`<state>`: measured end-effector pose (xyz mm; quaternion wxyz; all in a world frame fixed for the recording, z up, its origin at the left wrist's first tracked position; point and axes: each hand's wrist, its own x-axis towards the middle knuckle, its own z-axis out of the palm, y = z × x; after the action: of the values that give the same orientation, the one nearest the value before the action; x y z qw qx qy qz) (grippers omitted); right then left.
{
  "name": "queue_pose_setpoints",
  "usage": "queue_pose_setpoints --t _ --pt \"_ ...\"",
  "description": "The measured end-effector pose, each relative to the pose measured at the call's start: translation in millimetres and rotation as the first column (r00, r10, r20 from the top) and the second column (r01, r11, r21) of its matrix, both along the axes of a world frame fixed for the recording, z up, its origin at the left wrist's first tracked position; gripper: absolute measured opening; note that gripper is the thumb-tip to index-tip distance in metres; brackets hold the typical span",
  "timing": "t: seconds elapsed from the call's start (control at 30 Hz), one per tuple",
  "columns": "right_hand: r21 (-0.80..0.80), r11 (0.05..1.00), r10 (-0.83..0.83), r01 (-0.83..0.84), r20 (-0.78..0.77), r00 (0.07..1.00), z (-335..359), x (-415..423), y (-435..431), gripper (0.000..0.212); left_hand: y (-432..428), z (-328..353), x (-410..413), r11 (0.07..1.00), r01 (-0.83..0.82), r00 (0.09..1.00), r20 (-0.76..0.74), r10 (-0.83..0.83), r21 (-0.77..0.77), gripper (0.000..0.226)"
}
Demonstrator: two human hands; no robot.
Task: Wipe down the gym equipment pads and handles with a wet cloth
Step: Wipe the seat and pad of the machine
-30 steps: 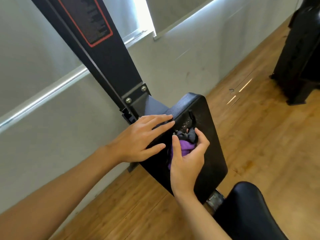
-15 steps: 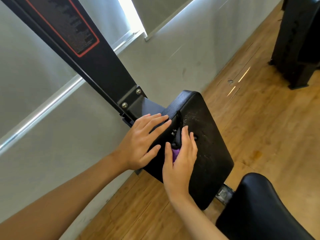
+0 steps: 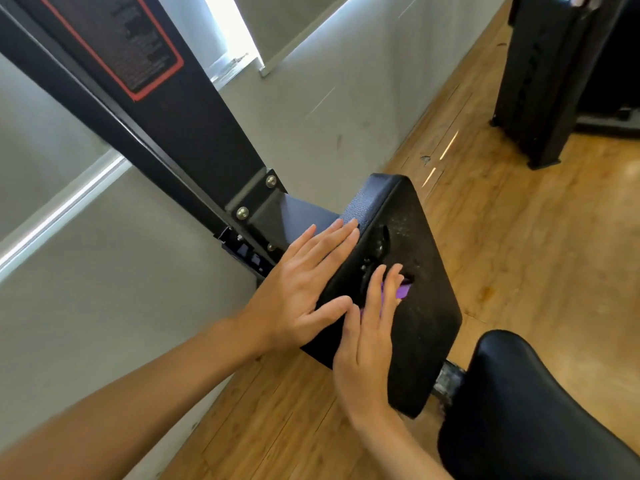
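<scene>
I see my right hand (image 3: 370,341) flat and straight-fingered, pressing the purple cloth (image 3: 403,292) onto the black pad (image 3: 427,317), whose long face runs onward beyond the cloth, while my open left hand (image 3: 298,292) braces its left edge.

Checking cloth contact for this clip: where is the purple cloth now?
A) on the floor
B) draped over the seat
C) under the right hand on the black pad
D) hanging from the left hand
C: the purple cloth peeks out beneath the right hand, pressed flat on the black pad.
</scene>
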<state>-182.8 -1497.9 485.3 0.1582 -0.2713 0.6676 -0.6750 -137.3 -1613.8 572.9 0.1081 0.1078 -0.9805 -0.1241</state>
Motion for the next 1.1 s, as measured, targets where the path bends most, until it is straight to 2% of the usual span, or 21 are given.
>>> queue_pose_setpoints --t 0.1,0.23,0.3,0.37,0.43,0.6,0.73,0.8,0.9,1.0,1.1 --pt "-0.072 0.997 0.017 -0.017 0.003 1.0 12 -28 -18 0.06 -3 0 -2 0.999 0.027 0.999 0.021 -0.028 0.038 0.088" --pt "0.061 0.993 -0.094 0.097 -0.048 0.994 27 -116 -64 0.058 -2 0 -2 0.999 0.018 0.999 0.036 -0.02 0.035 0.087" --pt "0.08 0.989 -0.124 0.122 0.019 0.992 26 -133 -76 0.057 -3 -1 -2 0.999 0.01 0.999 0.036 -0.012 0.039 0.088" --pt "-0.027 0.991 -0.128 0.131 0.105 0.986 24 -119 -70 0.054 -2 -1 -1 0.998 0.004 0.999 0.04 -0.006 0.057 0.09" --pt "-0.076 0.993 -0.084 0.092 0.104 0.991 15 -82 -49 0.053 -1 -1 0 0.998 0.002 0.999 0.045 -0.005 0.062 0.091" --pt "0.071 0.997 0.025 -0.012 -0.194 0.981 -28 5 10 0.058 2 1 -2 0.998 -0.01 0.998 0.055 0.006 0.066 0.09" --pt "0.049 0.999 -0.006 0.02 -0.276 0.961 -9 -42 -24 0.054 3 2 -3 0.998 -0.005 0.999 0.048 0.002 0.064 0.09" --pt "0.066 0.99 -0.107 0.123 -0.204 0.973 21 -97 -57 0.053 3 2 -4 0.997 -0.002 0.999 0.048 -0.001 0.074 0.09" --pt "0.106 0.977 -0.175 0.184 -0.086 0.981 41 -150 -91 0.05 4 0 -4 0.997 -0.016 0.999 0.049 0.013 0.076 0.091" --pt "0.054 0.978 -0.193 0.199 -0.101 0.976 34 -115 -81 0.054 2 1 -2 0.996 -0.012 0.999 0.047 0.008 0.083 0.09" --pt "-0.046 0.993 -0.115 0.11 -0.136 0.984 14 -46 -37 0.054 1 1 -2 0.997 0.004 0.999 0.035 -0.007 0.079 0.088"
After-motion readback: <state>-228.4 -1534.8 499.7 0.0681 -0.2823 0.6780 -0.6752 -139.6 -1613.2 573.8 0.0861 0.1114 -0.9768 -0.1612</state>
